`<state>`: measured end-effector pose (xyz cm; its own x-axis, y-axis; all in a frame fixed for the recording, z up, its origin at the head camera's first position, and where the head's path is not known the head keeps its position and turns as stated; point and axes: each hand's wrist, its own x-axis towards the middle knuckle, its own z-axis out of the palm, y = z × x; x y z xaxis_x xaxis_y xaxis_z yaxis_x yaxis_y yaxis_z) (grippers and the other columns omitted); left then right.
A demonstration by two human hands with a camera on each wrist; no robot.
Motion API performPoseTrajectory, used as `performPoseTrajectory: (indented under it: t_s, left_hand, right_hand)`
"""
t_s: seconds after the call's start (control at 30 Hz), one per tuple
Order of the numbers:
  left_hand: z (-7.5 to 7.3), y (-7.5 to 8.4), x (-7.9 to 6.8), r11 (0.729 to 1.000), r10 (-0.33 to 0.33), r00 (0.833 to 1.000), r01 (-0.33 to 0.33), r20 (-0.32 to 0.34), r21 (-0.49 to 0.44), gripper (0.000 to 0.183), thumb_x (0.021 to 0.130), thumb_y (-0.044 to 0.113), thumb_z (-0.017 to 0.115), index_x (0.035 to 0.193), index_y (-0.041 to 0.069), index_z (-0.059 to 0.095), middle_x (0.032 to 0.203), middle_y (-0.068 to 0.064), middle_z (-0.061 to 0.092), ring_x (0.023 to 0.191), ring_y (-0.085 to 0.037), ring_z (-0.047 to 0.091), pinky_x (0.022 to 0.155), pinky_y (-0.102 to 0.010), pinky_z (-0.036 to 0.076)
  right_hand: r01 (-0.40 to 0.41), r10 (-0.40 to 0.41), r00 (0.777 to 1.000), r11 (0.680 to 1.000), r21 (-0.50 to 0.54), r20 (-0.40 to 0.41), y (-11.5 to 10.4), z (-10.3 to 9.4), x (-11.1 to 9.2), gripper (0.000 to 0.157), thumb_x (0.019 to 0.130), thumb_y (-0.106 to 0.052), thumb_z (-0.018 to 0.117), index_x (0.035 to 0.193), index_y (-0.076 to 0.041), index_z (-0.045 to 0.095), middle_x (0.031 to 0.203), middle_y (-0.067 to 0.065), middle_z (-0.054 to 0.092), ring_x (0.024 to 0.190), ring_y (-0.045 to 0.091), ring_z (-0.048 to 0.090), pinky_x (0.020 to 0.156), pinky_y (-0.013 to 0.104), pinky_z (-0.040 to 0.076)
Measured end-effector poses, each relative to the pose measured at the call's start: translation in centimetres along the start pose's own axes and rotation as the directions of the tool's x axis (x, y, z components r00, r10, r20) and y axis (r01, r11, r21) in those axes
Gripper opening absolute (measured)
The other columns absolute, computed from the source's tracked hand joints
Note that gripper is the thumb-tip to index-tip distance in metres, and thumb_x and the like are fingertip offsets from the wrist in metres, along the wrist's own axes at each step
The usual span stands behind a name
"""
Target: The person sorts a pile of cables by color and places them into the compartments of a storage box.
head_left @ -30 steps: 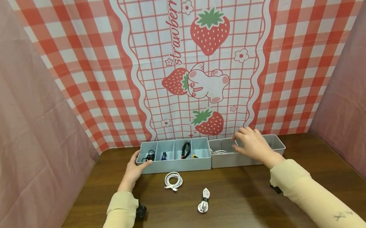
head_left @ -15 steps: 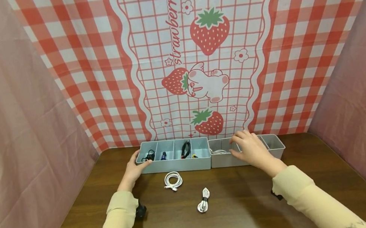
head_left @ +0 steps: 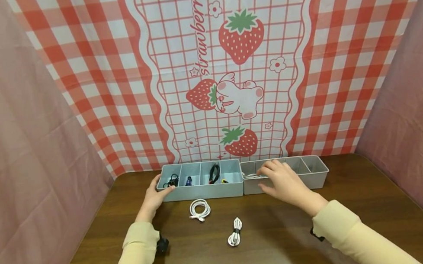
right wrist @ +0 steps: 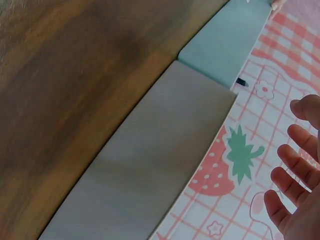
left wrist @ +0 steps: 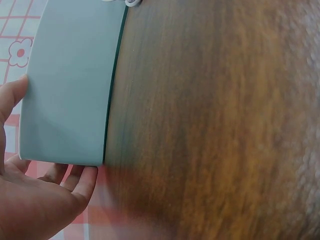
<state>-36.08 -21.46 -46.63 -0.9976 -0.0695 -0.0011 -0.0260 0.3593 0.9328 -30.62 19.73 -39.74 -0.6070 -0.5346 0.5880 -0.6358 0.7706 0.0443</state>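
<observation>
My left hand (head_left: 153,201) grips the left end of the light blue divided box (head_left: 206,192). In the left wrist view its thumb (left wrist: 16,95) presses the upper rim and the fingers lie against the end wall. My right hand (head_left: 287,186) hovers over the grey divided box (head_left: 253,188), holding nothing. Its fingers (right wrist: 287,185) are spread and loosely bent in the right wrist view. A white cable (head_left: 248,175) lies in the grey box's left compartment. On the table, in front of the boxes, lie a round-coiled white cable (head_left: 201,218) and a white cable bundled with a black tie (head_left: 236,237).
Inside the blue box are a black cable (head_left: 172,182), a small purple-blue item (head_left: 188,180), a looped black cable with red ends (head_left: 212,176) and a small yellow-and-black item (head_left: 224,181). A strawberry-print cloth (head_left: 179,122) hangs directly behind the boxes.
My right hand has moved left and slightly toward me along the grey box, uncovering its right compartments. The left hand has stayed on the blue box.
</observation>
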Motion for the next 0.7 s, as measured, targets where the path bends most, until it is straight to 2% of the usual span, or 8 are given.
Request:
performPoseTrajectory:
  t_s: [0.33,0.53,0.7]
  left_hand:
    - [0.0,0.1,-0.1,1.000,0.004,1.000,-0.004,-0.002,-0.011,0.078,0.086,0.025,0.069,0.149,0.012,0.024,0.152,-0.022,0.022,0.137,-0.037,0.025,0.108,-0.054,0.026]
    - [0.1,0.0,0.0,1.000,0.004,1.000,-0.004,-0.007,-0.011,0.078,0.086,0.025,0.069,0.149,0.012,0.025,0.152,-0.022,0.023,0.136,-0.037,0.026,0.109,-0.053,0.025]
    - [0.1,0.0,0.0,1.000,0.004,1.000,-0.004,-0.007,-0.009,0.079,0.085,0.026,0.070,0.148,0.012,0.025,0.152,-0.022,0.023,0.137,-0.037,0.026,0.109,-0.053,0.025]
  right_hand:
    - [0.081,-0.082,0.996,0.995,0.051,0.018,-1.5,1.4,-0.5,0.029,0.073,-0.028,0.079,0.097,-0.020,0.065,0.095,-0.004,0.060,0.088,0.017,0.052,0.070,0.036,0.037]
    - [0.122,-0.127,0.991,0.987,0.106,0.037,-2.4,2.5,-0.8,0.030,0.072,-0.027,0.080,0.097,-0.020,0.065,0.097,-0.005,0.060,0.091,0.017,0.052,0.075,0.038,0.040]
    - [0.131,-0.140,0.988,0.984,0.120,0.065,-3.0,3.5,-1.1,0.032,0.072,-0.029,0.079,0.099,-0.018,0.066,0.098,-0.004,0.059,0.093,0.017,0.051,0.074,0.037,0.042]
